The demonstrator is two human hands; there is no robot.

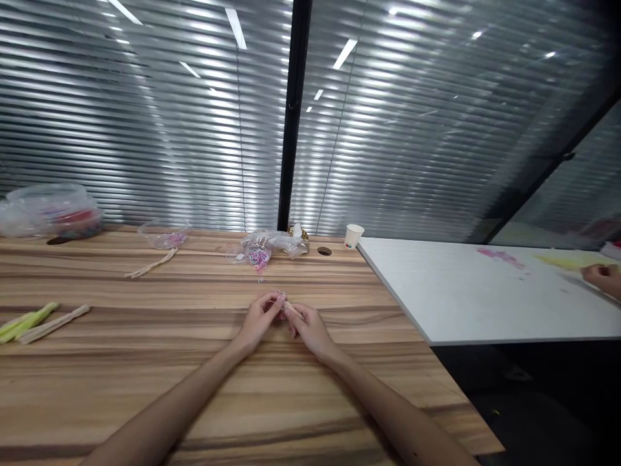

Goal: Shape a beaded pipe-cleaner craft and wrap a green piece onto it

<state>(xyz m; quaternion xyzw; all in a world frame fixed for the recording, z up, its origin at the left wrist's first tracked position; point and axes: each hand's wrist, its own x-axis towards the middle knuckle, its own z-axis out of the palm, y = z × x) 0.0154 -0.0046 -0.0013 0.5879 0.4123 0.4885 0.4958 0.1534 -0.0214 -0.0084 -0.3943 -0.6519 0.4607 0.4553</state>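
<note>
My left hand (262, 315) and my right hand (308, 328) meet over the wooden table, fingertips almost touching. Both are closed in a pinch. A short pale cream strip (290, 306) shows between the right thumb and fingers, its kind too small to tell. At the left fingertips there is a tiny item, mostly hidden by the fingers. Just beyond the hands lie a few tiny loose rings (261, 281). Farther back, a pile of small pink and purple pieces (259, 257) sits by a clear plastic bag (284, 243).
Left on the wooden table (218, 395) lie yellow strips (30, 321), cream strips (55, 323) and a pale twisted piece (151, 264). Behind stand a clear bowl (163, 234), bagged containers (53, 212) and a paper cup (354, 236). Another person's hand (603, 278) is over the white table (451, 298).
</note>
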